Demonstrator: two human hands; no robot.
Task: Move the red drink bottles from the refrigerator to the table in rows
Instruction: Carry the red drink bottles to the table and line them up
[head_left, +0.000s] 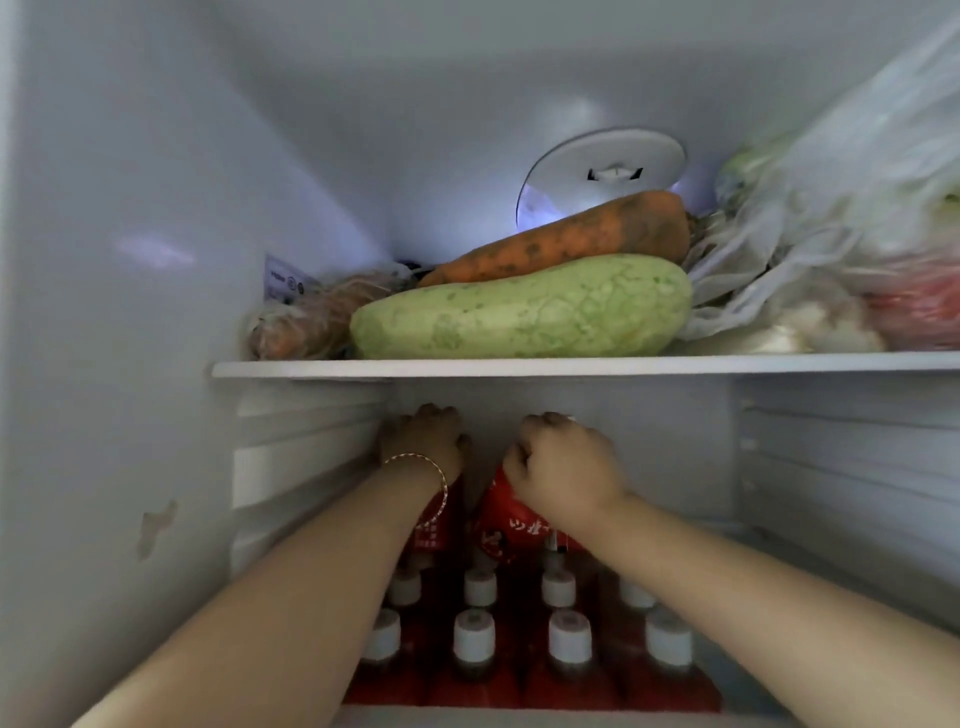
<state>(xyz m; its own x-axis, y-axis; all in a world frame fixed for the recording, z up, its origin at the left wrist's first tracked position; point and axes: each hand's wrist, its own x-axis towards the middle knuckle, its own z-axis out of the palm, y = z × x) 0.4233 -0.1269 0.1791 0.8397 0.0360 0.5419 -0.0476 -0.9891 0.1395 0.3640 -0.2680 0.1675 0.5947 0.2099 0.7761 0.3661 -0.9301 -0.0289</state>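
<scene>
Several red drink bottles with white caps (522, 657) stand in rows on the lower refrigerator shelf. My left hand (423, 441), with a thin bracelet on the wrist, is closed over the top of a red bottle (439, 525) at the back left. My right hand (563, 467) grips the top of another red bottle (511, 525) beside it, lifted above the rows. Both bottle caps are hidden under the hands.
A white shelf (571, 365) just above the hands carries a pale green squash (524, 309), a large carrot (566, 236) and plastic bags of vegetables (841, 249). Ribbed refrigerator walls (841, 467) close in left and right.
</scene>
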